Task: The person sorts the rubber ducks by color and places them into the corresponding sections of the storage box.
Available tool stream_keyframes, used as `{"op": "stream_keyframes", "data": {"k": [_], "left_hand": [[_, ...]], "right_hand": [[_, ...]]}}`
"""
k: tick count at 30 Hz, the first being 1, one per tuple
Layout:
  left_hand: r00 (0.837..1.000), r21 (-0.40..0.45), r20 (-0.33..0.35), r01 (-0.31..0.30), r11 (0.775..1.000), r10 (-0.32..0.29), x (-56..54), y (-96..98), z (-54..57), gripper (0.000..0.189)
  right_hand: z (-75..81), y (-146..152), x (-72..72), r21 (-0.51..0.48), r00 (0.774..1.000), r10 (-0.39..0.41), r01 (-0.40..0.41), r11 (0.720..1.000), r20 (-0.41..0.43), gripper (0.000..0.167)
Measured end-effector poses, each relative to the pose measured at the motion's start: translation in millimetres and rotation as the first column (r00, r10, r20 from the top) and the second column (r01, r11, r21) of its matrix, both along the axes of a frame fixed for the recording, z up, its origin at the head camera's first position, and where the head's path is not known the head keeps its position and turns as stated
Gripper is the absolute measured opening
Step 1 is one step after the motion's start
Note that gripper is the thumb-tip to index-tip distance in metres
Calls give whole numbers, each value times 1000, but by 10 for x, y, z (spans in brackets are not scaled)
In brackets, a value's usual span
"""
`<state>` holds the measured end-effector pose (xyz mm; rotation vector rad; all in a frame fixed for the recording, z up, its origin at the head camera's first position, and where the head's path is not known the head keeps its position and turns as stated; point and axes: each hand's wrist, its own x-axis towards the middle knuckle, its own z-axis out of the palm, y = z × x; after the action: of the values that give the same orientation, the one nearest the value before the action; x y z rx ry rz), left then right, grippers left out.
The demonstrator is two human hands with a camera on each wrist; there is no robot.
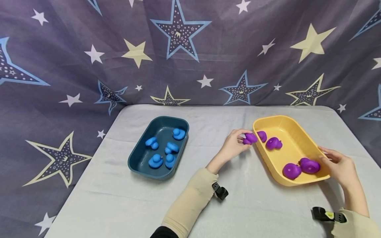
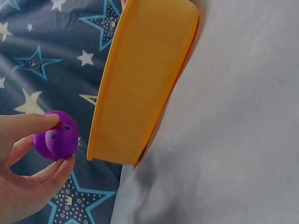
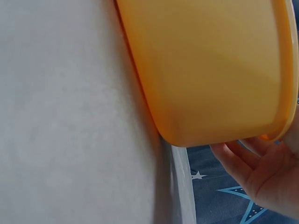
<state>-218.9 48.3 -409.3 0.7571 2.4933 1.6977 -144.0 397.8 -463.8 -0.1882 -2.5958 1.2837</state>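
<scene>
My left hand (image 1: 241,138) pinches a purple rubber duck (image 1: 250,138) between thumb and fingers, just at the left rim of a yellow tray (image 1: 268,165). The left wrist view shows that duck (image 2: 57,136) in my fingertips (image 2: 56,120), beside the tray's outer wall (image 2: 140,79). Several more purple ducks (image 1: 291,170) lie inside the tray. My right hand (image 1: 325,155) holds the tray's near right corner, thumb at the rim. In the right wrist view its fingers (image 3: 233,156) lie along the outside of the tray wall (image 3: 210,70).
A dark blue tray (image 1: 140,162) with several blue ducks (image 1: 155,161) stands left of centre on the light grey tablecloth (image 1: 119,205). A star-printed cloth (image 1: 190,49) hangs behind and drapes round the table edges.
</scene>
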Motion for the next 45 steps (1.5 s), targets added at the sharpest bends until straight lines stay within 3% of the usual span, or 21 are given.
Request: {"op": "stream_keyframes", "data": {"k": [5,6,10,27,32,35,37,45], "left_hand": [[1000,2,9,14,1000,-14,28,92,3,43],[999,7,40,12,1000,-12,64,108,57,43],[999,-5,48,12,1000,-11,101,182,89,45],[996,-30,21,93,995,-92,254,440,104,42],[994,-80,12,112,990,-112,300,503,114,43],[991,-126,-30,125,984,-130,331,535,114,44],[989,-149,-52,130,980,-139,349,557,104,44],[986,-202,-80,130,971,-148,374,608,100,45]], "right_hand": [[287,-213,114,-49,1000,24,-23,999,6,34],[329,-243,131,-59,1000,31,-31,998,4,34],[404,-304,165,-64,999,39,-39,997,2,34],[282,-222,125,-48,1000,29,-28,998,9,35],[94,-67,45,-35,1000,26,-26,999,1,35],[-73,67,-25,-19,1000,13,-13,1000,-1,37],[-106,100,-42,-15,1000,15,-15,1000,-3,37],[125,-96,54,-32,1000,22,-22,999,1,34]]}}
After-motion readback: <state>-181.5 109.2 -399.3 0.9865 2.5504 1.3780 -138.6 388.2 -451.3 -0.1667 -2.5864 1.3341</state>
